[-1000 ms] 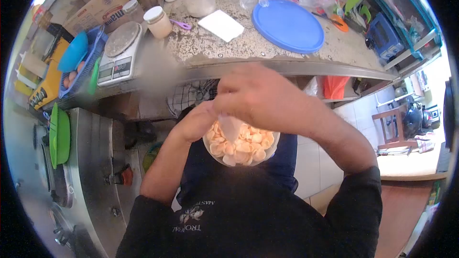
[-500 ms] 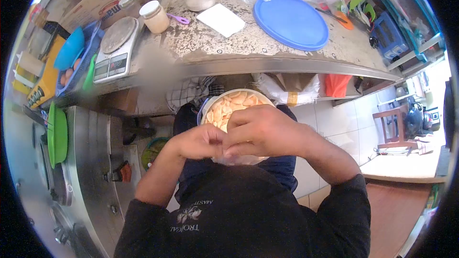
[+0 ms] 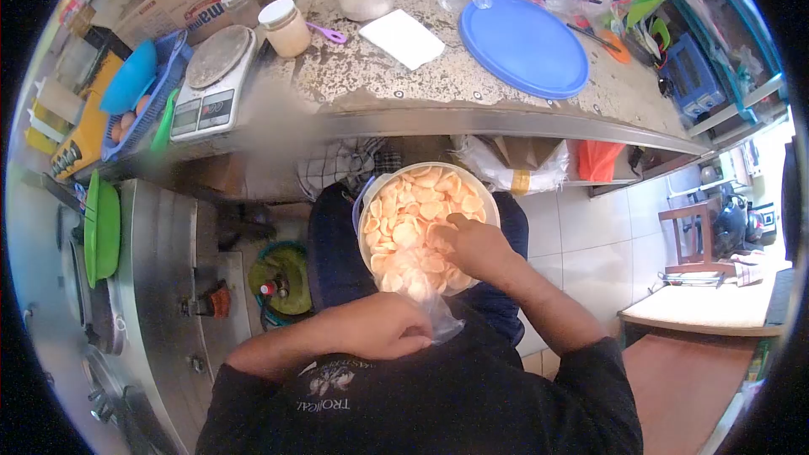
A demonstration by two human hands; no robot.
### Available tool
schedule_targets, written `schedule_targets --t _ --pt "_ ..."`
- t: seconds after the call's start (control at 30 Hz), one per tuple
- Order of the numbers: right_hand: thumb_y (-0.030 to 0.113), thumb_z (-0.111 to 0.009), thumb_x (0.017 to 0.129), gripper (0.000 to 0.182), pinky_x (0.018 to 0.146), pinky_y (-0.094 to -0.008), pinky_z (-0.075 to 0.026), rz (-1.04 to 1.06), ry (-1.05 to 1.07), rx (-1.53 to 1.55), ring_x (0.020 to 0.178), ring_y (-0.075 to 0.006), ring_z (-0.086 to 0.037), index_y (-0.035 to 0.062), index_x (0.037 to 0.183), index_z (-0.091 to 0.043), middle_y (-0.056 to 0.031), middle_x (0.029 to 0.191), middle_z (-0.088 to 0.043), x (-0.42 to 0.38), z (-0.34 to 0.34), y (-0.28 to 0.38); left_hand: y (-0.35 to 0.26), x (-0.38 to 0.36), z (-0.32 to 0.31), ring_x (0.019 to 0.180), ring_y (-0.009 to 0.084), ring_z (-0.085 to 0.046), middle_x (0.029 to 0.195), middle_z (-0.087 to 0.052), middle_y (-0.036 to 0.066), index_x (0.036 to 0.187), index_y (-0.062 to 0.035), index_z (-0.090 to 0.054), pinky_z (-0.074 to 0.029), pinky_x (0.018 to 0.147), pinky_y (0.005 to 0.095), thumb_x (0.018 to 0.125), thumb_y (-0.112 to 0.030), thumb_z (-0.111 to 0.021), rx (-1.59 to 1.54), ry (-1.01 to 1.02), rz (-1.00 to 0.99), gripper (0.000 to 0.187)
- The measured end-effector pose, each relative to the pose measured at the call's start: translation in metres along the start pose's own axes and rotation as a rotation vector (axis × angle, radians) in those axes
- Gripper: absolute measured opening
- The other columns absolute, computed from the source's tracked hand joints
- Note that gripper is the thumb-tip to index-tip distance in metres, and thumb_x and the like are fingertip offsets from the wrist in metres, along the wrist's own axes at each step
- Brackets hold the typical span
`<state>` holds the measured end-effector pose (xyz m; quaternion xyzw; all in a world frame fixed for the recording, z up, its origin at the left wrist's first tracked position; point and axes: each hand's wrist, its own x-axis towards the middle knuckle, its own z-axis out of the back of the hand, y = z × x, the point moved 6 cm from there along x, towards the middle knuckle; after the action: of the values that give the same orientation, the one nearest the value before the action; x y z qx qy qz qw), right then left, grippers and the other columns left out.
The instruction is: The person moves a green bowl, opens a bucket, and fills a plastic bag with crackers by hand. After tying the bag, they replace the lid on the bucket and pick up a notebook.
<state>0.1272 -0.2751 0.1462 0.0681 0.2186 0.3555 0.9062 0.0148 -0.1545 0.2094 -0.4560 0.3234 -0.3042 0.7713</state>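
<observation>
Two hands work at the centre of the frame over a bowl (image 3: 383, 194) of pale crackers (image 3: 413, 211) resting on the person's lap. Right hand (image 3: 474, 246), fingers curled, reaches into the crackers at the bowl's right side; what it grips cannot be told. Left hand (image 3: 381, 333), lower centre, is closed around the neck of a clear bag (image 3: 421, 282) partly filled with crackers, its mouth lying at the bowl's lower rim. Counter, top of frame: scale (image 3: 211, 76), blue lid (image 3: 522, 44), jar (image 3: 285, 27).
</observation>
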Motion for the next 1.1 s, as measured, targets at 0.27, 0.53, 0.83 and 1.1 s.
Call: schedule_targets --t 0.27,0.53,0.83,1.1 --pt "0.016 -0.077 0.074 0.052 0.069 -0.0352 -0.053 0.206 -0.367 0.462 0.078 -0.0246 -0.064 0.0148 0.123 -0.060 -0.0113 0.111 -0.061 -0.027 0.055 0.007 -0.010 -0.013 0.073 0.078 0.0151 -0.060 0.084 -0.062 0.008 0.091 -0.0007 -0.060 -0.048 0.071 0.0291 0.089 -0.016 -0.061 -0.123 -0.459 -0.109 0.015" --pt "0.015 -0.076 0.080 0.023 0.058 -0.0241 -0.044 0.334 -0.418 0.915 0.066 -0.0081 -0.055 0.0038 0.097 -0.065 -0.0005 0.073 -0.060 -0.001 0.144 0.041 0.020 0.032 0.140 0.086 0.0139 -0.061 0.094 -0.063 0.006 0.101 -0.0036 -0.057 -0.049 0.079 0.0295 0.096 -0.022 -0.053 -1.165 -0.504 -0.402 0.019" --pt "0.008 -0.070 0.084 0.013 0.061 -0.0216 -0.047 0.442 -0.257 0.905 0.070 -0.0044 -0.057 0.0006 0.094 -0.067 -0.0008 0.078 -0.066 0.017 0.138 0.037 0.037 0.003 0.132 0.091 0.0132 -0.063 0.101 -0.068 0.009 0.101 -0.0009 -0.064 -0.050 0.082 0.0294 0.091 -0.021 -0.063 -0.429 -0.532 0.132 0.023" --pt "0.017 -0.063 0.081 0.020 0.070 -0.0399 -0.054 0.185 -0.339 0.223 0.079 -0.0300 -0.066 0.0075 0.097 -0.069 -0.0114 0.090 -0.067 0.050 0.029 0.001 0.062 -0.056 0.071 0.085 0.0092 -0.060 0.089 -0.065 0.005 0.097 0.0004 -0.063 -0.049 0.076 0.0248 0.091 -0.016 -0.064 -0.400 -0.649 0.169 0.017"
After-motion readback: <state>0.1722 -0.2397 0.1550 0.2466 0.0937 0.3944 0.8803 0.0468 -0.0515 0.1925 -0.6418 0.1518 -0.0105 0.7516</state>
